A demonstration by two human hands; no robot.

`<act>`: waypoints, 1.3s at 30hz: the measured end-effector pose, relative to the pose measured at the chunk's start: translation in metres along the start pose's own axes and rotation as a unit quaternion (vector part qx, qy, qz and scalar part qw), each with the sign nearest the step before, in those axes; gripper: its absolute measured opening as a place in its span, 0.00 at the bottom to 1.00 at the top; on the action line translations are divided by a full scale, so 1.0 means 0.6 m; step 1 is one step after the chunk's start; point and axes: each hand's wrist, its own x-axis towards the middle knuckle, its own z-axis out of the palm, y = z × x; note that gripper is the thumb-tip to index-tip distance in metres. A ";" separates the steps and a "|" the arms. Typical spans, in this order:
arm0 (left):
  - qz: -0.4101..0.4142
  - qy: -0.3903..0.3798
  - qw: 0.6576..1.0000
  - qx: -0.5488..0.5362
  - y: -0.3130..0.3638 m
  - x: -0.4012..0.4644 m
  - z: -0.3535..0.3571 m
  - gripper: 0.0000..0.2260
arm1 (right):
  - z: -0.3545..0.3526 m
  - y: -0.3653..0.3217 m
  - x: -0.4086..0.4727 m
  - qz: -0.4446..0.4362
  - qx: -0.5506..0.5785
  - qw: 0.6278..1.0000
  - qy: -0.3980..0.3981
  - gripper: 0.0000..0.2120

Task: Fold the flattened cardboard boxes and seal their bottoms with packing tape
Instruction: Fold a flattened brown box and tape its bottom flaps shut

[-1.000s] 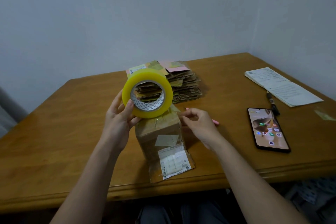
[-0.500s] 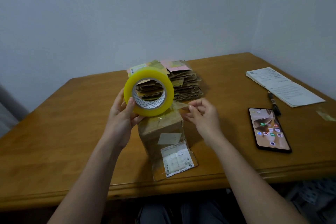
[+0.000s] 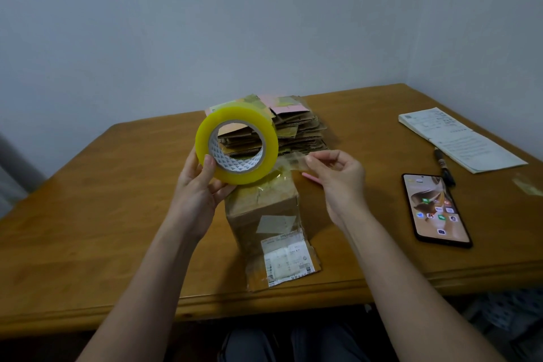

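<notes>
Folded box (image 3: 264, 214) stood upright near the table (image 3: 88, 214) front edge, directly below both hands. Left hand (image 3: 199, 185) gripped the tape roll (image 3: 236, 145) just above the box top. Right hand (image 3: 338, 173) pinched the freed tape end (image 3: 293, 161), stretched short from the roll. Risk: the loose strip could fold onto itself or stick crooked if tension slackened. Stack of flattened boxes (image 3: 296, 132) lay beyond.
</notes>
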 end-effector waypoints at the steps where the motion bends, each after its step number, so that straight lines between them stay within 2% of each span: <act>1: 0.001 -0.001 1.000 0.001 0.000 0.000 0.002 0.25 | 0.004 -0.001 -0.002 -0.024 -0.011 1.000 0.014 0.06; 4: 0.001 -0.007 1.000 0.012 -0.001 0.002 0.006 0.22 | 0.013 -0.005 -0.008 -0.080 -0.028 0.995 0.044 0.09; 7: -0.001 -0.005 1.000 0.012 -0.003 0.003 0.006 0.23 | 0.012 -0.005 -0.010 -0.099 -0.043 0.991 0.076 0.11; 10: 0.007 -0.012 0.999 0.036 -0.004 0.005 0.004 0.20 | 0.005 0.009 0.001 -0.059 -0.105 0.988 0.093 0.11; 13: 0.012 -0.026 0.998 0.050 -0.003 0.006 0.006 0.20 | -0.005 0.027 0.007 0.010 -0.114 0.989 0.098 0.11; 17: 0.010 -0.028 0.999 0.045 -0.004 0.007 0.007 0.20 | -0.010 0.029 0.000 0.003 -0.129 0.988 0.087 0.09; 19: 0.011 -0.029 0.999 0.044 -0.004 0.006 0.005 0.20 | -0.010 0.033 -0.003 0.014 -0.135 0.988 0.076 0.09; 23: 0.005 -0.031 0.999 0.043 -0.003 0.006 0.007 0.21 | -0.006 0.054 0.000 0.094 -0.102 0.990 0.020 0.08; 25: 0.002 -0.030 0.999 0.045 -0.003 0.006 0.009 0.20 | -0.004 0.058 0.002 0.104 -0.126 0.987 0.001 0.08; 28: 0.002 -0.025 0.999 0.044 -0.002 0.006 0.011 0.20 | -0.005 0.046 0.004 0.084 -0.198 0.976 -0.027 0.04; 31: 0.003 -0.020 0.999 0.037 0.000 0.003 0.012 0.22 | -0.022 0.035 0.000 0.058 -0.298 0.952 -0.036 0.07; 34: 0.005 -0.015 0.999 0.035 0.000 0.000 0.015 0.22 | -0.035 0.032 -0.018 0.007 -0.254 0.966 -0.055 0.06; 37: 0.007 -0.014 0.999 0.037 -0.002 0.001 0.018 0.20 | -0.030 0.032 -0.045 0.052 -0.237 0.957 -0.160 0.14; 39: 0.007 -0.010 0.999 0.033 -0.001 0.000 0.019 0.21 | -0.028 0.026 -0.052 0.082 -0.252 0.948 -0.175 0.18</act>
